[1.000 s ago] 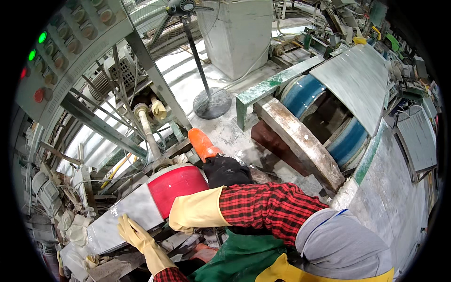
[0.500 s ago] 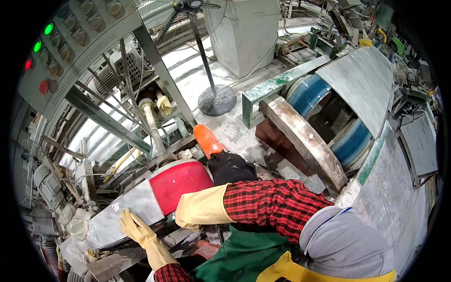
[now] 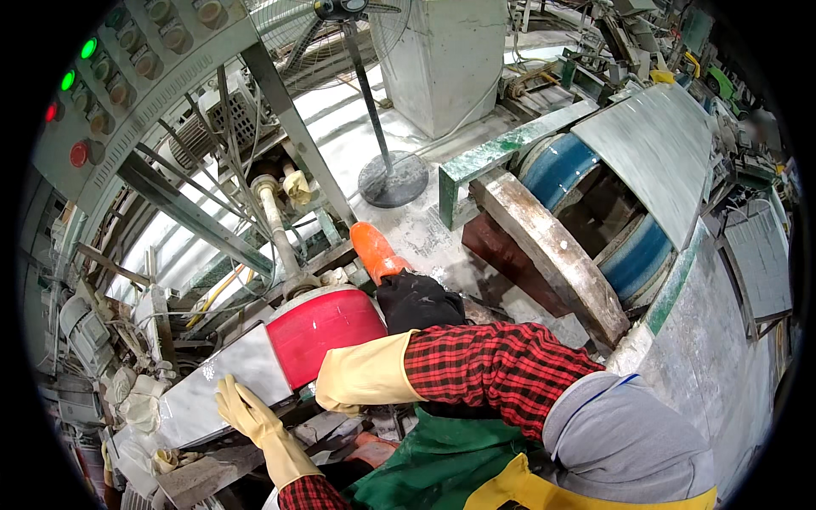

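Both of my hands wear cream rubber gloves. My left hand [image 3: 245, 410] lies with its fingers stretched out over the near edge of a pale grey, marbled slab [image 3: 225, 374]. The slab rests at an angle at the lower left, its right end against a red belt band [image 3: 327, 331] that curves over a roller. Beside the near edge of this band is my right hand [image 3: 364, 374], its back and cuff showing. The right fingers point down and are hidden, so whether they hold anything cannot be seen.
A control panel [image 3: 140, 81] with lit buttons stands at the upper left. Ahead are a pedestal fan [image 3: 393, 180] and a pale pillar [image 3: 438, 68]. On the right, a blue belt [image 3: 561, 170] runs beside a worn beam [image 3: 552, 255]. My orange boot [image 3: 374, 249] is beyond the red band.
The slab's right end has shifted slightly left, and a little more of the red band shows. Both hands have stayed almost in place.
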Demonstrator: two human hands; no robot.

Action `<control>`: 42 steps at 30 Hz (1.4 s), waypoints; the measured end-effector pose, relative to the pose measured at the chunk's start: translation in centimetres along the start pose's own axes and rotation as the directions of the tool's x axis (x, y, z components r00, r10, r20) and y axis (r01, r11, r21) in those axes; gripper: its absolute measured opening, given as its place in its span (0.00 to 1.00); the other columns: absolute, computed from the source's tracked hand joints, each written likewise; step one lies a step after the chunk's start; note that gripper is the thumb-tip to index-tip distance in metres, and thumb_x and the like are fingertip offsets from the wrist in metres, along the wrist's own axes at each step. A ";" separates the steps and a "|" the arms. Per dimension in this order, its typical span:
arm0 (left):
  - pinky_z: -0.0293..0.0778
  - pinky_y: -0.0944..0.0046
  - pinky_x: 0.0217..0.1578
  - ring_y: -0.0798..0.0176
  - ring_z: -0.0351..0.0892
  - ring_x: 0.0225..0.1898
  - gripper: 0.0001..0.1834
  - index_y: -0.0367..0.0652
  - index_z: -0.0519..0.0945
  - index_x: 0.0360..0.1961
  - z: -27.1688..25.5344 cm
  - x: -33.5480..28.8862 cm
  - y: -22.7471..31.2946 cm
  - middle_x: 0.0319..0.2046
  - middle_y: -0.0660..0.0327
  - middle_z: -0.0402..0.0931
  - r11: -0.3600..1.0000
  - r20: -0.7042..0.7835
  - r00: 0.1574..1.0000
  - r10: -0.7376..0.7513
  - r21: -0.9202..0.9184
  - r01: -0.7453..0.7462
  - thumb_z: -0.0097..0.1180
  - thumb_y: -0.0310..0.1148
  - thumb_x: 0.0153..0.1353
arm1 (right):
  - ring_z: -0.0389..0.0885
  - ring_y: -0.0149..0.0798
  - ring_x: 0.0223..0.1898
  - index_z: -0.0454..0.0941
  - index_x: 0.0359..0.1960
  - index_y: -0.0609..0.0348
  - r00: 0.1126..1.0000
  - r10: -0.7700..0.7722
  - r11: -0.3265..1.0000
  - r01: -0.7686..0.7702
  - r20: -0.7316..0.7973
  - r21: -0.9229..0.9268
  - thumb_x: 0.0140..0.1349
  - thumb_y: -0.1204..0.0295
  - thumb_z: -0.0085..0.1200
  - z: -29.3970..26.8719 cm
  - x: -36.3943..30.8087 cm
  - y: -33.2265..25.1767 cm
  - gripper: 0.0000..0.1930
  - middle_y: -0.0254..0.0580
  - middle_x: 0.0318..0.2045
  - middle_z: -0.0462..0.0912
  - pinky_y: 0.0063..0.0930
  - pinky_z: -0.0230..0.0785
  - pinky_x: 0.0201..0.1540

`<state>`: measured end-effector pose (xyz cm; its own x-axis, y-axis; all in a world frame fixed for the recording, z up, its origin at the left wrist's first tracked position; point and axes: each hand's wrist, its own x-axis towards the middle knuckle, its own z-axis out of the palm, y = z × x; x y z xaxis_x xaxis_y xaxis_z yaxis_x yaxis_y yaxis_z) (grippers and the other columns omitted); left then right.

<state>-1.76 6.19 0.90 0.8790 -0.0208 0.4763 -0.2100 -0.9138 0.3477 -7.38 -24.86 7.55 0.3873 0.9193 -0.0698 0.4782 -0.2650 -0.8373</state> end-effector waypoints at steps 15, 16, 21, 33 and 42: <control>0.53 0.45 0.73 0.38 0.64 0.71 0.19 0.42 0.81 0.61 0.0 0.2 -0.3 0.67 0.45 0.72 1.000 0.018 0.999 0.028 0.003 -0.028 0.46 0.35 0.77 | 0.82 0.50 0.28 0.83 0.26 0.65 0.965 0.142 0.987 -0.121 -0.222 0.107 0.52 0.76 0.69 1.2 -0.5 -2.2 0.07 0.54 0.26 0.83 0.43 0.73 0.31; 0.53 0.44 0.72 0.38 0.65 0.70 0.19 0.42 0.81 0.61 0.2 0.1 -0.6 0.67 0.45 0.73 1.000 0.001 1.000 0.027 0.014 -0.027 0.46 0.36 0.77 | 0.82 0.48 0.27 0.84 0.26 0.64 0.959 0.159 0.985 -0.139 -0.234 0.103 0.52 0.76 0.68 1.0 -0.7 -2.7 0.06 0.51 0.25 0.83 0.42 0.73 0.30; 0.53 0.43 0.72 0.39 0.66 0.69 0.19 0.42 0.81 0.60 0.6 -0.1 -1.4 0.66 0.45 0.74 0.998 -0.037 0.999 0.019 0.064 -0.016 0.46 0.36 0.77 | 0.84 0.40 0.24 0.86 0.27 0.48 0.937 0.118 0.923 -0.226 -0.329 -0.312 0.46 0.73 0.63 1.0 -1.9 -5.8 0.05 0.33 0.21 0.83 0.36 0.74 0.27; 0.46 0.43 0.75 0.40 0.63 0.73 0.21 0.44 0.79 0.63 -0.4 0.1 0.9 0.68 0.48 0.71 1.000 0.037 0.999 -0.025 0.013 0.025 0.43 0.39 0.79 | 0.82 0.43 0.25 0.87 0.25 0.48 0.805 0.581 0.812 -0.561 -0.123 0.161 0.35 0.73 0.65 0.6 2.0 -3.3 0.11 0.40 0.23 0.85 0.39 0.73 0.29; 0.44 0.43 0.76 0.41 0.62 0.73 0.21 0.45 0.79 0.64 -0.2 0.0 0.4 0.69 0.48 0.71 0.999 0.026 0.999 -0.031 0.008 0.031 0.43 0.40 0.79 | 0.83 0.37 0.25 0.83 0.24 0.55 0.931 0.290 0.948 -0.311 -0.221 -0.068 0.51 0.71 0.64 1.1 0.1 -3.5 0.03 0.33 0.22 0.84 0.30 0.71 0.27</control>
<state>-1.95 5.87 1.19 0.8961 -0.0032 0.4439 -0.1796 -0.9171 0.3558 -9.87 -23.51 9.89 0.6734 0.7150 -0.1877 0.3862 -0.5568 -0.7354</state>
